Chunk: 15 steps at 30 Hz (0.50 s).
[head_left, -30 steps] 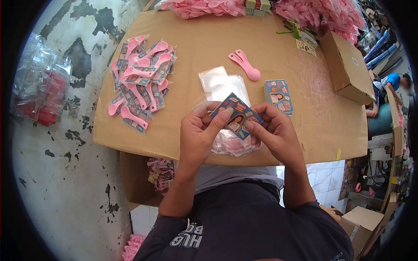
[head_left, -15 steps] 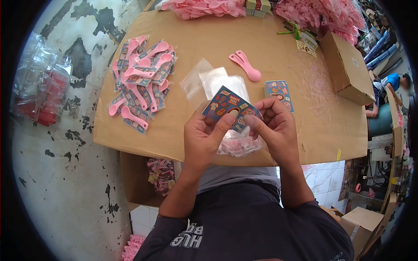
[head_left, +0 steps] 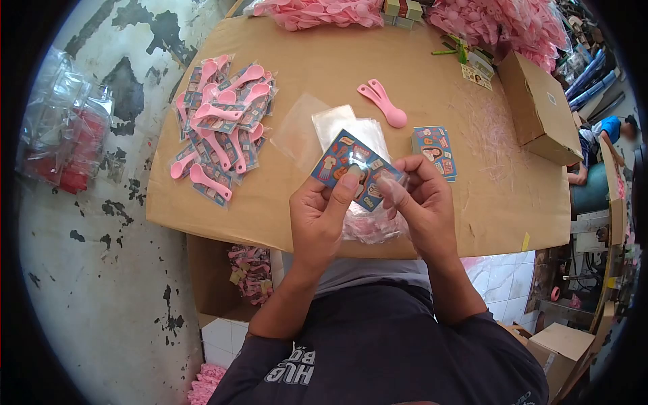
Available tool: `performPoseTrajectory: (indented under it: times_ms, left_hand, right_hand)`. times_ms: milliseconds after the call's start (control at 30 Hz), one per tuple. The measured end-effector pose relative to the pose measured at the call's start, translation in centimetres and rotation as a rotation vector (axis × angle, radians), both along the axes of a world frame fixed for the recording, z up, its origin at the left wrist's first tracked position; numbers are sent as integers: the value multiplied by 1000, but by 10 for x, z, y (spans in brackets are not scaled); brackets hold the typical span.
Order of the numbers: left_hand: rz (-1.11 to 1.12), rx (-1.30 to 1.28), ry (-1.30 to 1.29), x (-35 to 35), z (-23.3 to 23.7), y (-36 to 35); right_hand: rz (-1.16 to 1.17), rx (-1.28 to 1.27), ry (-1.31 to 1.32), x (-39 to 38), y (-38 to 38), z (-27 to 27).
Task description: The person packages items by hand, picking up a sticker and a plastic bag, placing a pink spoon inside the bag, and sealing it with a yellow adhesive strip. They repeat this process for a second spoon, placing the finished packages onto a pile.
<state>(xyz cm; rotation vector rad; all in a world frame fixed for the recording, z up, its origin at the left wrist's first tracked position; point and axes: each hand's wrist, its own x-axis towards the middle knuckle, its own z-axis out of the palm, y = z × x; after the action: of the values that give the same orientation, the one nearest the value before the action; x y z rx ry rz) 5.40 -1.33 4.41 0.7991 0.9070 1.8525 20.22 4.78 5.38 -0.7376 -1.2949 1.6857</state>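
Observation:
A blue printed card (head_left: 358, 165) with small colourful pictures is pinched between the thumb and fingers of my left hand (head_left: 322, 209). My right hand (head_left: 426, 202) is closed at the card's right corner, with thin clear plastic showing at its fingertips, like a small bag. Behind the card lies a fanned stack of clear plastic bags (head_left: 331, 123). Under my hands, near the table edge, is a clear-wrapped pink bundle (head_left: 374, 228). Two pink measuring spoons (head_left: 385, 104) rest farther up the table. Just beyond my right hand sits a stack of the same cards (head_left: 433, 145).
On the left is a pile of packed pink spoons with cards (head_left: 219, 121). Big bags of pink spoons (head_left: 499, 27) stand at the back, beside a cardboard box (head_left: 540, 108) on the right. An open box (head_left: 209, 277) is below the table. Another person (head_left: 601, 131) is at far right.
The card has turned in my left hand and sits slightly more upright, showing more of its face. Both hands remain close together at nearly the same place.

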Motion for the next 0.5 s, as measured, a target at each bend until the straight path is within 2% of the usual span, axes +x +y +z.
performPoseTrajectory:
  times_ms: [233,333,400,500]
  left_hand:
    - [-37,-15,16,4,1,6]
    - [-3,86,6,5,11,12]
    - [-43,175,-187,5,19,13]
    - [-105,215,-313,3,23,15]
  right_hand:
    - [16,-65,63,-4,-9,-5]
    - [26,-93,59,-5,-12,-4]
    - [41,-104,44,-8,-15,-4]
    - [58,-166,95,-13,-19,-5]
